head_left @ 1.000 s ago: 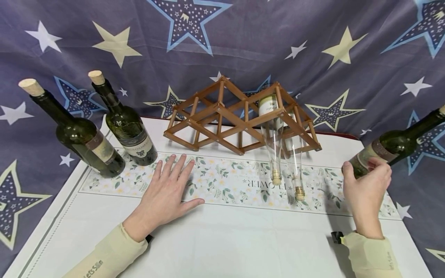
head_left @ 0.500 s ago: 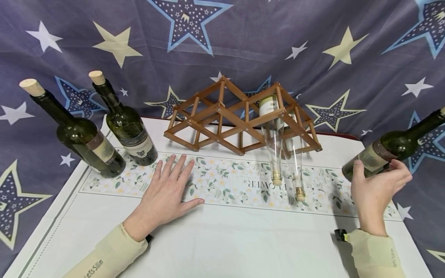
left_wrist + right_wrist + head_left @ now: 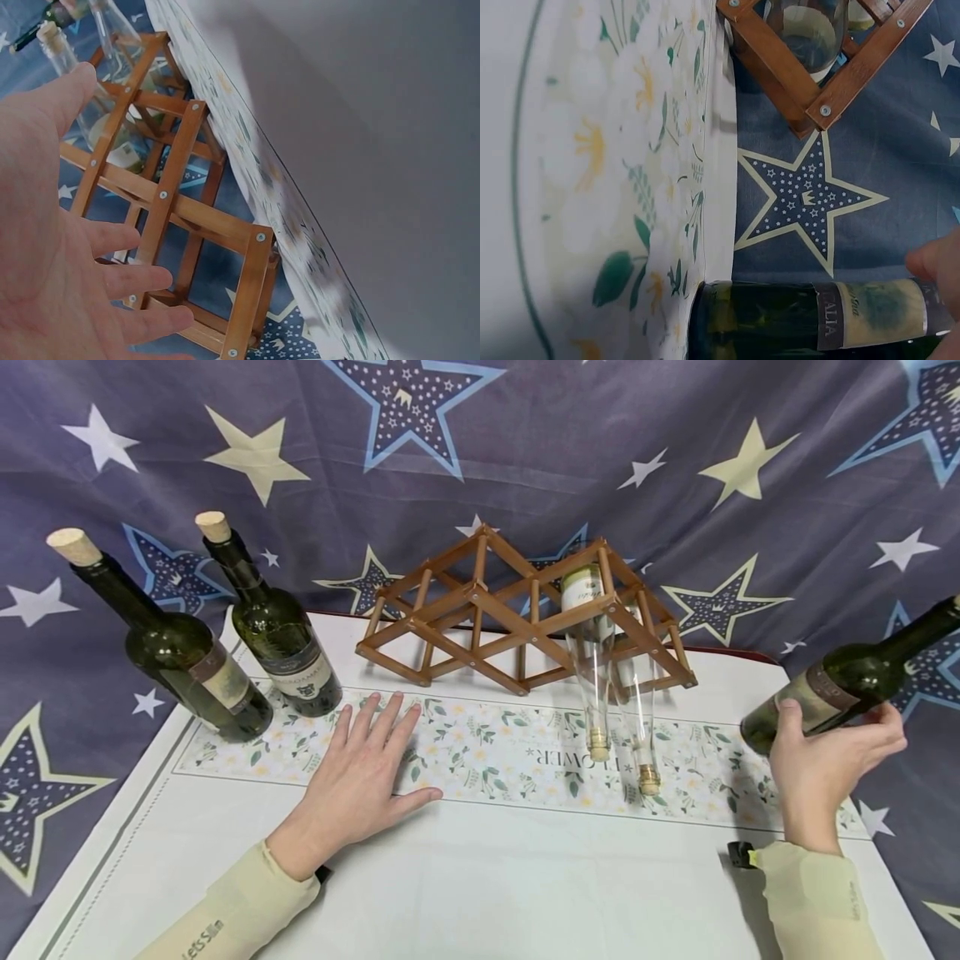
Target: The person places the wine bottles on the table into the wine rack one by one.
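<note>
My left hand (image 3: pixel 360 785) rests on the floral strip with its fingers spread and nothing held. Closest to it are two dark green corked wine bottles, one at the far left (image 3: pixel 198 672) and one beside it (image 3: pixel 288 660). My right hand (image 3: pixel 832 768) is at a third green wine bottle (image 3: pixel 821 693) on the right. Its thumb lies in front of the label, and its fingers extend along the lower right side; firm contact is not clear. In the right wrist view, the thumb (image 3: pixel 926 262) appears beside that bottle's label (image 3: pixel 881 313).
A brown wooden lattice wine rack (image 3: pixel 472 627) stands at the back middle. Two clear corked bottles, one on the left (image 3: pixel 592 685) and one on the right (image 3: pixel 637 718), lie in its right part, necks forward. A star-patterned cloth (image 3: pixel 525 460) hangs behind the white table (image 3: pixel 525 877).
My right hand has shifted right along the green bottle, and its fingers have spread from a more bent pose. That bottle and my left hand have stayed in place.
</note>
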`<state>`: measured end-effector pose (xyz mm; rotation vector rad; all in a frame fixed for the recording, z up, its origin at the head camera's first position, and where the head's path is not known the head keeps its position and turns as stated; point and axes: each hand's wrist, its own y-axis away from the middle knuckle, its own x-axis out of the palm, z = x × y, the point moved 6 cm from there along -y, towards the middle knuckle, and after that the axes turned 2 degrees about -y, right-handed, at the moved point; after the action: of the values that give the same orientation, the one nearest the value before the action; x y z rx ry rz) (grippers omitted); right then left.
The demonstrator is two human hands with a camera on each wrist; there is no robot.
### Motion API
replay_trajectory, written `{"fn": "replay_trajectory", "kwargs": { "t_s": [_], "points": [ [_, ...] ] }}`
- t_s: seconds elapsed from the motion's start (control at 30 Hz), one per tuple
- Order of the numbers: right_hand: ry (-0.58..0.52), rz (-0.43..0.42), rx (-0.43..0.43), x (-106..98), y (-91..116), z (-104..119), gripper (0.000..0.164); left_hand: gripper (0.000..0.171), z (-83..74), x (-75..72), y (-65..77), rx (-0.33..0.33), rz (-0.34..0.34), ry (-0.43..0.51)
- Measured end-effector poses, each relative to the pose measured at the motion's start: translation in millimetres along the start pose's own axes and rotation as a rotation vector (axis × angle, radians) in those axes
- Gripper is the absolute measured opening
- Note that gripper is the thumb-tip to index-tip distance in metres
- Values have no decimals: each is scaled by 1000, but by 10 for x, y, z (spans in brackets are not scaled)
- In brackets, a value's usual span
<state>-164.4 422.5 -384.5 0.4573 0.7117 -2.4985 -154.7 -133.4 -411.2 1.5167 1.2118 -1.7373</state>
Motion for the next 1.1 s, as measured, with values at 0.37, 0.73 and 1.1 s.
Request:
{"fn": "replay_trajectory", "kwargs": {
  "t_s": [0.37, 0.73, 1.1],
  "points": [
    [-2, 25, 72, 59, -135, -88, 83, 115, -13, -10, -8, -5, 20, 5],
    [-27, 129, 165, 129, -170, -155, 94, 114, -19, -11, -6, 2, 15, -5],
    [-14, 214, 254, 220, -186, -331, 99, 114, -41, -28, -12, 4, 9, -4]
  ]
}}
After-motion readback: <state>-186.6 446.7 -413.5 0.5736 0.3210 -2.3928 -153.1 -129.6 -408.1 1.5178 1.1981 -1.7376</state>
